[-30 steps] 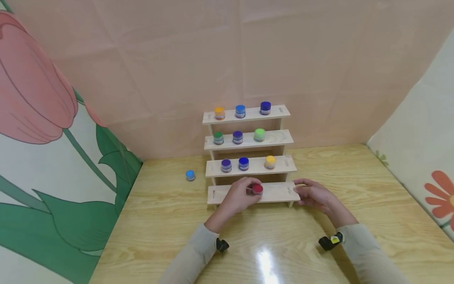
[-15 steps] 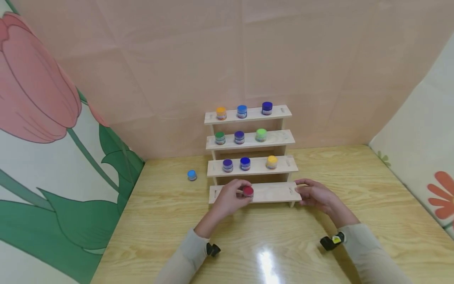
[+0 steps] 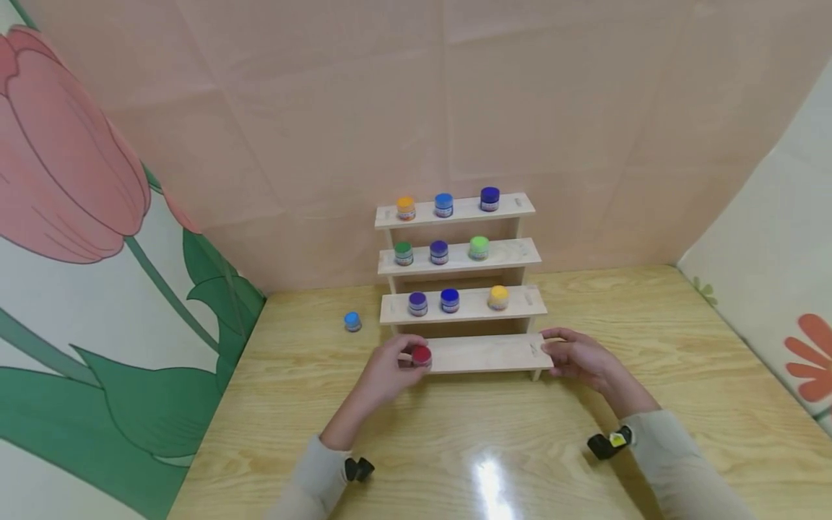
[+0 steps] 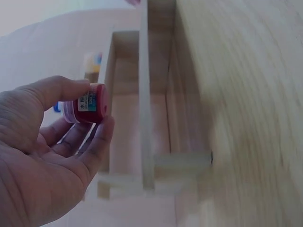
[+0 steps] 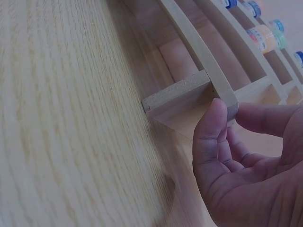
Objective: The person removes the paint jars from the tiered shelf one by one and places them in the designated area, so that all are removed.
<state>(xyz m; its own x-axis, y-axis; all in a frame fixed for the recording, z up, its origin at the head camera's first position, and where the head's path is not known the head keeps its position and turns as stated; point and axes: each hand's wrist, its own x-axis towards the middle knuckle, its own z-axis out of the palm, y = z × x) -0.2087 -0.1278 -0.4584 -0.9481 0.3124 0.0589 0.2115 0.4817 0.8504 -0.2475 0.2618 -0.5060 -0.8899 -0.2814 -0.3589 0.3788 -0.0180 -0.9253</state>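
Note:
My left hand (image 3: 385,370) pinches a small paint jar (image 3: 422,356) with a red lid between thumb and fingers. It holds the jar by the left end of the lowest step of a wooden tiered rack (image 3: 484,354). The left wrist view shows the jar (image 4: 87,104) tipped sideways in that camera, with a printed label on its side. At the rack's other end my right hand (image 3: 578,359) grips the corner of the same lowest step, thumb (image 5: 210,125) on one face and index finger on the other. The left end of that step is hidden behind my left hand.
Three upper steps carry paint jars: an orange one (image 3: 406,209), a dark green one (image 3: 404,253), a purple one (image 3: 418,304), a yellow one (image 3: 498,297) and several others. A light blue jar (image 3: 352,322) stands on the table (image 3: 552,455) left of the rack.
My left hand has carried the red jar leftward, from the middle of the lowest step to its left end. My right hand stays on the right corner.

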